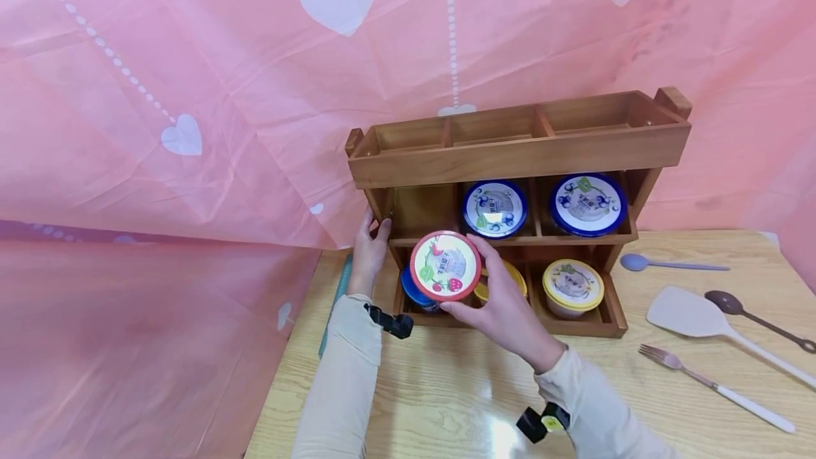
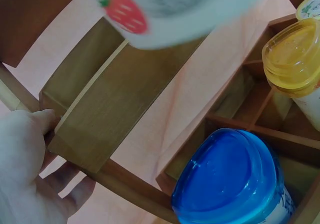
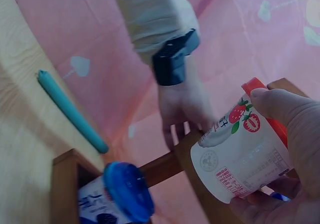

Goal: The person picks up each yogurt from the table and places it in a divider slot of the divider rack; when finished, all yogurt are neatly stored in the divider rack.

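My right hand (image 1: 508, 309) holds a red-lidded yogurt cup (image 1: 445, 265) by its side, in front of the wooden rack (image 1: 519, 154). Strawberries are printed on the cup (image 3: 245, 154); in the head view its lid faces me. My left hand (image 1: 372, 250) grips the rack's left side board, with the thumb in front and fingers reaching behind, as the left wrist view shows. Two blue-lidded cups with blueberry prints, one in the centre (image 1: 494, 209) and one at the right (image 1: 588, 205), stand on the middle tier. The left compartment beside them holds nothing.
The bottom tier bears a blue-lidded cup (image 2: 225, 179), a partly hidden yellow-lidded cup (image 2: 295, 59) and another yellow-lidded cup (image 1: 572, 287). Right of the rack lie a purple spoon (image 1: 634, 262), a brown spoon (image 1: 727, 302), a spatula (image 1: 687, 312) and a fork (image 1: 663, 358). A teal stick (image 3: 70, 109) lies left.
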`<state>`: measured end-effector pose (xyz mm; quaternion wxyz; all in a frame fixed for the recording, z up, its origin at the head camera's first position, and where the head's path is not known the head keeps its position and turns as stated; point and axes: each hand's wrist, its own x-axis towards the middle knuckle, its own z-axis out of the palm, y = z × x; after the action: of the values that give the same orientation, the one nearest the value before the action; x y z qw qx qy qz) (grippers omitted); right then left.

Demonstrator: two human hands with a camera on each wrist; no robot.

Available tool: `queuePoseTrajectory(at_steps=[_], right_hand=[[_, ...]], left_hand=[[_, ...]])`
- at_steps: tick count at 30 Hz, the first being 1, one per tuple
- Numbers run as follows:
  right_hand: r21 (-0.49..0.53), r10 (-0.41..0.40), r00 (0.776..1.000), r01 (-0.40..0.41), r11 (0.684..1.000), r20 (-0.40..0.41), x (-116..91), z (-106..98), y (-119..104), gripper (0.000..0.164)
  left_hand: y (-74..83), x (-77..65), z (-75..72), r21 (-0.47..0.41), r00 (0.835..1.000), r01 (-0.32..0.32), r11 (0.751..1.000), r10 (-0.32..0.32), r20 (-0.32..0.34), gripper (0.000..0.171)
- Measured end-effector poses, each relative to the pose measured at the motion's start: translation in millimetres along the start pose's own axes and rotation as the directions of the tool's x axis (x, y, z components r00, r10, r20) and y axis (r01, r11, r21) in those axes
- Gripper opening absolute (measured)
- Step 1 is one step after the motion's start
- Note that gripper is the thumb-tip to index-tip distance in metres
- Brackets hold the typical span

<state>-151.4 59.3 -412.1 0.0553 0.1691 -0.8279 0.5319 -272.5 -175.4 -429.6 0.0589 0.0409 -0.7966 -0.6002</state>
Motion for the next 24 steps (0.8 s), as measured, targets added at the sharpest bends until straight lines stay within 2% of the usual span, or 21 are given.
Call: queuePoseTrajectory(at_steps=[7,14,24], right_hand=[[0.018,-0.015,1.000,0.015,1.000,-0.001,13,-5,-14,0.105],[0.025,-0.026,1.000,0.026,0.999,0.002,30,2,-20,0.102],[0.070,-0.038,0.999,0.039,0.997,-0.021,53,14,-21,0.101]], left_hand=[[3.8,-1.8,0.9,0.002,0.999,0.050,0.999,-0.050,0.009,0.056],[3.2,-2.0,2.4,-0.012,0.997,0.073,0.997,-0.073,0.010,0.056],[2.0,-2.8,1.6,-0.016,0.999,0.054,0.998,-0.054,-0.007,0.055]])
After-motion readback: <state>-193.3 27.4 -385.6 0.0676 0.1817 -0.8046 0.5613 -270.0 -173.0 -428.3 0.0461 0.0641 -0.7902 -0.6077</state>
